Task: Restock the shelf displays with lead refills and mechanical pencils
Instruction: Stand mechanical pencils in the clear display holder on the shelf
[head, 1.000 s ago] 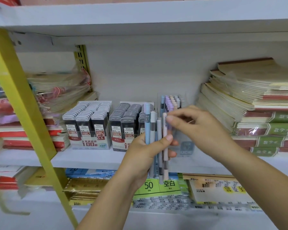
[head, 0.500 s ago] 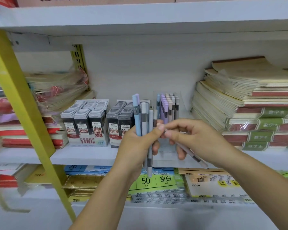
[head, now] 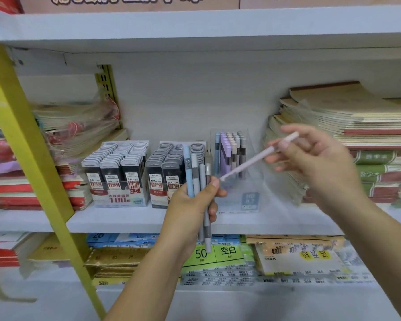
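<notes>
Since half a second ago the right hand (head: 315, 158) has swung the pale pink pencil (head: 252, 159) up and out to the right, away from the bundle it was low against. Thumb and fingertips pinch its upper end. The slim round barrel slants down-left, its tip just beside the left thumb. The left hand (head: 190, 205) is curled round four upright pencils (head: 196, 177), one blue and three grey, all smooth and matt. Behind them on the white shelf (head: 125, 218) stand two trays of lead refills (head: 116, 172) and one clear plastic box (head: 252, 193) of lilac and grey pencils.
</notes>
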The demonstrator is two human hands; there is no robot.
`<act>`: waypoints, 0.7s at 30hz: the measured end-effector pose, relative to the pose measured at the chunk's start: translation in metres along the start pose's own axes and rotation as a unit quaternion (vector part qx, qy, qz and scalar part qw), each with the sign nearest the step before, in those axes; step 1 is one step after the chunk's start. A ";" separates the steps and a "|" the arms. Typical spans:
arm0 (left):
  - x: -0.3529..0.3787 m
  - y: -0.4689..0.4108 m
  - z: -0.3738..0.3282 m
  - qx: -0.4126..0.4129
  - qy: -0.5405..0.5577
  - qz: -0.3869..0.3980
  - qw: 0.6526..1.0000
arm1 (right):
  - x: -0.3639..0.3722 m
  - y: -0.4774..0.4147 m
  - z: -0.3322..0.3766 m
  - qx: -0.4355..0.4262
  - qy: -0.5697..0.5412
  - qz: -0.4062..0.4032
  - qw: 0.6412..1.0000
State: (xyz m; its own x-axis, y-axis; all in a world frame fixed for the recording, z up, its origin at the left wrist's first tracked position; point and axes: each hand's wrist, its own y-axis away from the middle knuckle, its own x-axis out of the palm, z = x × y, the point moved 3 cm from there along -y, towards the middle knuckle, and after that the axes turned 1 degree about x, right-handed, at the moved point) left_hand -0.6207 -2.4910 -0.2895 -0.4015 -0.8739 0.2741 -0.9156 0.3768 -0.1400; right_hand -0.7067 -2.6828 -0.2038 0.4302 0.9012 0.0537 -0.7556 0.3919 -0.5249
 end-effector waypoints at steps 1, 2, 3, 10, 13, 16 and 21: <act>-0.001 -0.001 0.001 0.000 -0.010 -0.006 1.000 | -0.002 -0.005 0.007 -0.050 0.056 -0.017 0.997; -0.002 -0.001 0.002 0.001 -0.021 -0.013 1.000 | -0.004 -0.010 0.013 -0.087 0.099 -0.024 0.991; -0.003 -0.002 0.002 0.004 -0.032 -0.018 0.999 | -0.004 -0.015 0.016 -0.108 0.134 -0.020 0.985; -0.006 -0.003 0.003 0.022 -0.061 -0.012 0.998 | 0.022 -0.027 -0.012 -0.096 0.316 0.069 0.942; -0.005 -0.005 0.004 0.026 -0.061 -0.007 0.998 | 0.023 -0.030 -0.016 -0.101 0.311 0.071 0.942; -0.006 -0.007 0.005 0.027 -0.054 -0.007 0.998 | 0.023 -0.031 -0.016 -0.103 0.303 0.075 0.944; -0.005 -0.008 0.007 0.032 -0.047 -0.010 0.998 | 0.026 -0.029 -0.015 -0.124 0.279 0.087 0.948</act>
State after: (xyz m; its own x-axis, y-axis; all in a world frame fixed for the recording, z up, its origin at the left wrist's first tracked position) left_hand -0.6110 -2.4915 -0.2968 -0.3772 -0.9069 0.1879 -0.9191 0.3415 -0.1967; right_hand -0.6665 -2.6736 -0.2003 0.5568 0.6822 -0.4740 -0.7294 0.1285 -0.6719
